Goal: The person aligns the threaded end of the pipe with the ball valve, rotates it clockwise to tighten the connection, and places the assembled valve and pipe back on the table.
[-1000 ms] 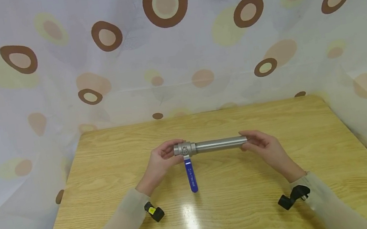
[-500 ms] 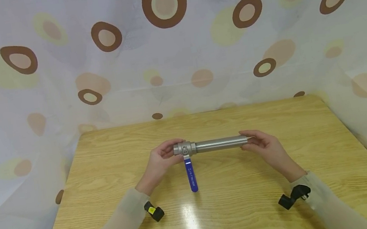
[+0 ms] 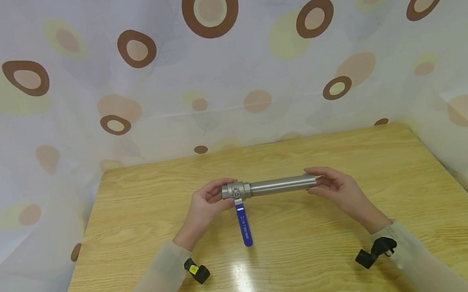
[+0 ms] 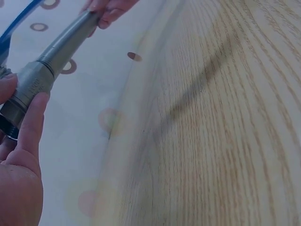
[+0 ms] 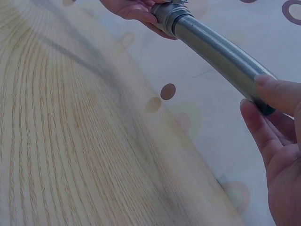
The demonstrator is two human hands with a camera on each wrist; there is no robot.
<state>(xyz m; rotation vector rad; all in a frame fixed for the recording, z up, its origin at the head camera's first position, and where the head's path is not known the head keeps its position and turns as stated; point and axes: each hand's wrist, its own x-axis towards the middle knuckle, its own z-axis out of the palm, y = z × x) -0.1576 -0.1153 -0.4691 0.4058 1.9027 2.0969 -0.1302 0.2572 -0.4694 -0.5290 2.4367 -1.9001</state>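
A steel ball valve (image 3: 232,191) with a blue lever handle (image 3: 244,225) is joined to a straight metal pipe (image 3: 283,185). Both are held level above the table, and the lever points toward the person. My left hand (image 3: 202,210) grips the valve's body at its left end, thumb on the near side and fingers on the far side. At the pipe's free right end, my right hand (image 3: 340,188) pinches it between thumb and fingers. In the left wrist view the valve body (image 4: 35,84) sits between thumb and fingers. The right wrist view shows the pipe's open end (image 5: 265,109) at the fingertips.
The wood-grain table (image 3: 297,267) lies below the hands. A white sheet with brown and yellow dots (image 3: 230,121) hangs behind it and along both sides. Each sleeve carries a black wrist camera, one on the left (image 3: 197,271) and one on the right (image 3: 374,252).
Hands, valve and pipe keep their places and hold. The whole head view has shifted down by only a few pixels.
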